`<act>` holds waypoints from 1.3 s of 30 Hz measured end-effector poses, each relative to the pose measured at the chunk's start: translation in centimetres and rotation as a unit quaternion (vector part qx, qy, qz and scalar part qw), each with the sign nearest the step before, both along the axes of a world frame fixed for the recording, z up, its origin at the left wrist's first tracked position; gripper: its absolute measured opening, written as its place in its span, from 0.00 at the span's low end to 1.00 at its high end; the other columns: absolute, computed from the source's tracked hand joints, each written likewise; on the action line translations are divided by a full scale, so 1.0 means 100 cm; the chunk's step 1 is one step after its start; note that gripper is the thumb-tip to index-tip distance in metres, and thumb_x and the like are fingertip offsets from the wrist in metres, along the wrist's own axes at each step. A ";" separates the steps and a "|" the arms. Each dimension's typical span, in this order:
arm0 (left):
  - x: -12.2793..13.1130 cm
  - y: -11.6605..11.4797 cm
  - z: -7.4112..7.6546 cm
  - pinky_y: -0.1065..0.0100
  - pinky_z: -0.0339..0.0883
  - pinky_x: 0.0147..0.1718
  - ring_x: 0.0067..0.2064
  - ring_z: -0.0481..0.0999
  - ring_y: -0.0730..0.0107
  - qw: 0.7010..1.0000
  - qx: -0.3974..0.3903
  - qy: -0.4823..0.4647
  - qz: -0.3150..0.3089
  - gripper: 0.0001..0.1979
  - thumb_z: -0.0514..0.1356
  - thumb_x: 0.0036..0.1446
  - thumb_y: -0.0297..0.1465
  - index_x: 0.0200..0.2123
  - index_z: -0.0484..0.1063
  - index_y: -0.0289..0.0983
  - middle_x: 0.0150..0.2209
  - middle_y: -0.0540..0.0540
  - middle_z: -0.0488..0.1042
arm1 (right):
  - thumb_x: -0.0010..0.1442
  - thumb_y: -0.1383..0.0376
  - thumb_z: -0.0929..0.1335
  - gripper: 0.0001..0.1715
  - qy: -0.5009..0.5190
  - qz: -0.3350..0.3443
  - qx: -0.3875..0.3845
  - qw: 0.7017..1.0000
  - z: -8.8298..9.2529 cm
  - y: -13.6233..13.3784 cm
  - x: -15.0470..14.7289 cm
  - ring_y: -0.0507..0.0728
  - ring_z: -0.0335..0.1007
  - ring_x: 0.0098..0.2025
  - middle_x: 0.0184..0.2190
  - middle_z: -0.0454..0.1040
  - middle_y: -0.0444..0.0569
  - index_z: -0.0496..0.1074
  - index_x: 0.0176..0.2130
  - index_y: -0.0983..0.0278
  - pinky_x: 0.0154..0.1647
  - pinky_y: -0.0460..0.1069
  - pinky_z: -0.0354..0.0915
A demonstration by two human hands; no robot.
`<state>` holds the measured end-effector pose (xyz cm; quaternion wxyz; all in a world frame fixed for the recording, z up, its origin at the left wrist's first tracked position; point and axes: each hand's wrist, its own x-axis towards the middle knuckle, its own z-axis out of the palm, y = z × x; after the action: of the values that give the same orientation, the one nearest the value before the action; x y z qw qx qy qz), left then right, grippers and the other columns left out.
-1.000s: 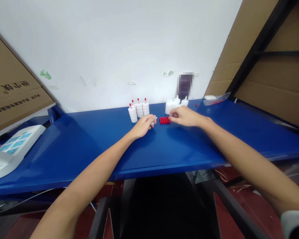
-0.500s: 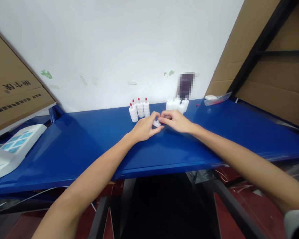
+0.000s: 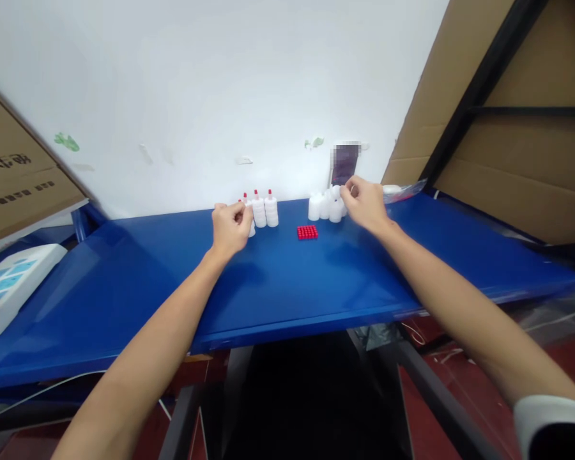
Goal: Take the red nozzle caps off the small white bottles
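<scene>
On the left of the blue table, my left hand (image 3: pixel 230 228) is closed beside a cluster of white bottles with red tips (image 3: pixel 271 211). It partly covers the nearest of them; what its curled fingers hold, if anything, is hidden. My right hand (image 3: pixel 368 203) is farther right, thumb and fingers pinched at the right end of a group of plain white bottles (image 3: pixel 315 208). The fingertips meet a white bottle (image 3: pixel 336 207) there. Between the two hands, a small block of red caps (image 3: pixel 307 232) in tight rows lies on the table.
The blue table (image 3: pixel 278 287) runs against a white wall. A dark, blurred upright object (image 3: pixel 344 165) stands behind the plain bottles, and a clear plastic bag (image 3: pixel 407 191) lies right of it. A white device with blue panels (image 3: pixel 14 281) and a cardboard box (image 3: pixel 19 166) are at left.
My hands were together over a white piece at the middle. They have parted, the left toward the red-tipped bottles, the right toward the plain ones, uncovering the red caps. The view shifted slightly right.
</scene>
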<state>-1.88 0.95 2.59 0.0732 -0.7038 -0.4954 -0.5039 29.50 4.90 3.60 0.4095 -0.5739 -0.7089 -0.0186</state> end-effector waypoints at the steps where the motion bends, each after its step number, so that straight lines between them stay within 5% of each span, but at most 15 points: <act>1: -0.002 0.002 -0.002 0.64 0.57 0.36 0.22 0.54 0.74 1.000 0.011 -0.018 0.011 0.20 0.53 0.61 0.33 0.18 0.50 0.38 0.17 0.54 0.52 | 0.65 0.59 0.61 0.15 -0.010 -0.014 -0.005 1.000 -0.001 0.004 0.005 0.60 0.68 0.34 0.30 0.76 0.53 0.74 0.37 0.62 0.40 0.53 0.59; 7: -0.014 0.015 -0.009 0.67 0.51 0.28 0.25 0.56 0.73 0.988 0.029 -0.122 0.089 0.15 0.52 0.62 0.33 0.22 0.56 0.39 0.21 0.53 0.55 | 0.66 0.58 0.62 0.16 -0.048 -0.068 -0.036 0.996 -0.003 0.010 0.014 0.63 0.70 0.38 0.34 0.79 0.54 0.76 0.41 0.62 0.36 0.52 0.57; 12: -0.026 0.023 -0.010 0.65 0.46 0.27 0.24 0.51 0.73 0.982 -0.009 -0.133 0.131 0.22 0.52 0.62 0.34 0.18 0.47 0.39 0.19 0.53 0.46 | 0.66 0.58 0.62 0.17 -0.060 -0.061 -0.051 0.995 -0.004 0.010 0.012 0.63 0.71 0.38 0.36 0.80 0.54 0.76 0.43 0.62 0.37 0.52 0.57; 20: -0.027 0.023 -0.011 0.68 0.54 0.31 0.26 0.61 0.71 0.990 -0.036 -0.119 0.067 0.09 0.56 0.62 0.38 0.33 0.66 0.39 0.22 0.54 0.60 | 0.68 0.57 0.62 0.18 -0.089 -0.059 -0.070 0.992 -0.007 0.008 0.007 0.64 0.71 0.39 0.37 0.80 0.57 0.76 0.45 0.63 0.37 0.52 0.58; 25: -0.025 0.021 -0.014 0.67 0.56 0.34 0.31 0.67 0.68 0.997 -0.036 -0.038 0.052 0.15 0.53 0.66 0.41 0.37 0.75 0.39 0.26 0.50 0.67 | 0.67 0.57 0.62 0.18 -0.097 -0.072 -0.072 0.990 -0.006 0.009 0.007 0.66 0.72 0.40 0.37 0.80 0.58 0.76 0.44 0.63 0.39 0.53 0.59; 35: -0.023 0.026 -0.019 0.67 0.58 0.35 0.32 0.66 0.68 0.995 -0.036 0.003 0.093 0.10 0.60 0.60 0.37 0.35 0.77 0.38 0.29 0.49 0.65 | 0.67 0.54 0.62 0.18 -0.105 -0.084 -0.048 0.990 -0.012 0.014 0.007 0.64 0.72 0.37 0.33 0.80 0.56 0.76 0.40 0.62 0.35 0.52 0.56; 39: -0.019 0.023 -0.018 0.67 0.60 0.36 0.33 0.68 0.68 0.998 -0.031 -0.008 0.062 0.08 0.60 0.60 0.35 0.32 0.74 0.37 0.31 0.49 0.67 | 0.67 0.53 0.63 0.19 -0.077 -0.054 -0.023 0.995 -0.013 0.014 0.007 0.61 0.70 0.33 0.29 0.77 0.52 0.76 0.37 0.62 0.33 0.51 0.54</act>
<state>-3.80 3.27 0.81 0.0782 -0.6697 -0.5542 -0.4881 30.18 6.29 2.31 0.3388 -0.6176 -0.7064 -0.0689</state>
